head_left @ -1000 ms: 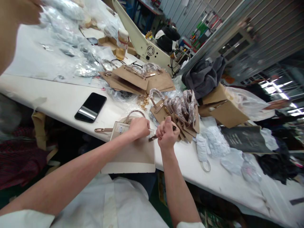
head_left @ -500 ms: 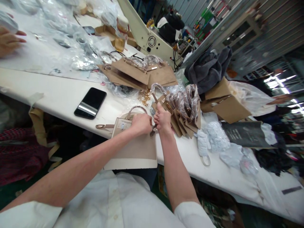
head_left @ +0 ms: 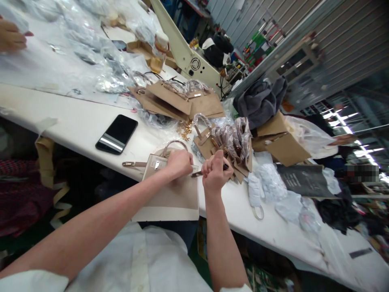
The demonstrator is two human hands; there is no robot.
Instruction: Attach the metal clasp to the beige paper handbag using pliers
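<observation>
Beige bag [head_left: 170, 200] overhangs the counter's [head_left: 82, 129] near edge, probably keeping its top within reach. The left hand [head_left: 179, 163] is clenched on that top, seemingly steadying it; the right hand [head_left: 216, 170], fisted, grips a dark piece [head_left: 197, 174], strap or tool unclear.

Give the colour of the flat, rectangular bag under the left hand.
The bag is beige, paler below; head view.

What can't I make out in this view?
All in the head view:
Left hand: most fingertips hidden behind its knuckles.
Slim dark piece: middle covered by the right hand.
Other person's hand: cut off by the left edge.
Dark sheet: print too blurred to read.
Gold pieces: too small to count.
</observation>
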